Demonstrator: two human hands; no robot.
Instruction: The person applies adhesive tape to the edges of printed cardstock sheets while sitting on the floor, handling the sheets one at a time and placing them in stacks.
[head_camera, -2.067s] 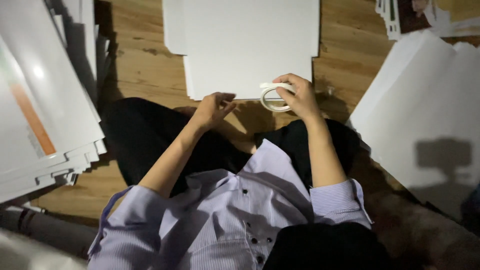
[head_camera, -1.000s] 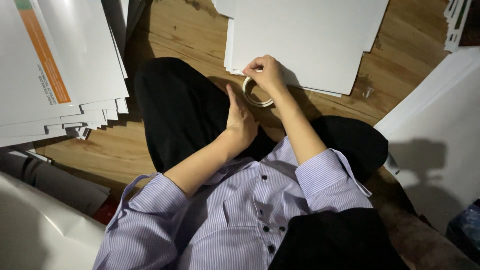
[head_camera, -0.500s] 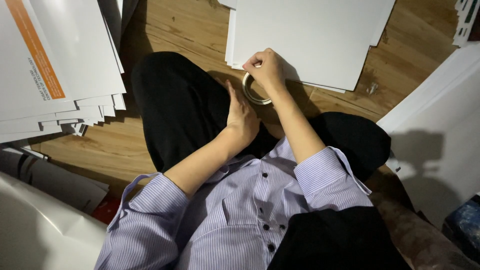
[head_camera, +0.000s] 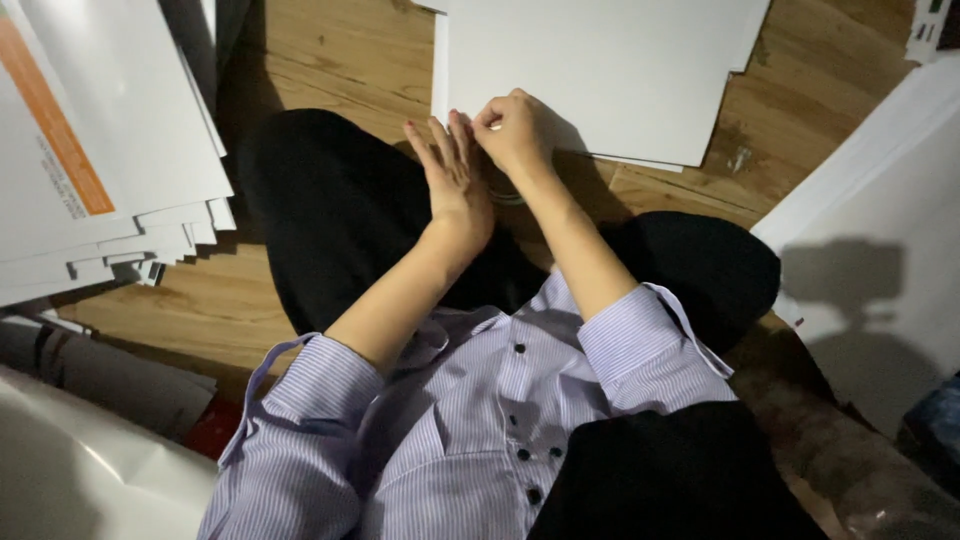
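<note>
My right hand (head_camera: 515, 130) is curled with thumb and fingertips pinched together at the near edge of a stack of white sheets (head_camera: 600, 70) on the wooden floor. Only a sliver of the tape roll (head_camera: 507, 196) shows under that wrist; most of it is hidden by the hand. Pressed against the right hand is my left hand (head_camera: 455, 180), fingers straight and together, holding nothing, resting over my black-trousered knee (head_camera: 330, 200).
A fanned pile of white sheets with an orange stripe (head_camera: 100, 150) lies at the left. Large white boards (head_camera: 880, 250) lie at the right. A grey roll (head_camera: 100, 370) and pale sheet are at the lower left. Wooden floor (head_camera: 330, 50) shows between.
Both hands have moved up to the edge of the white sheets. The tape roll, plainly visible in the right hand before, is now almost hidden under it. The left hand's fingers have straightened.
</note>
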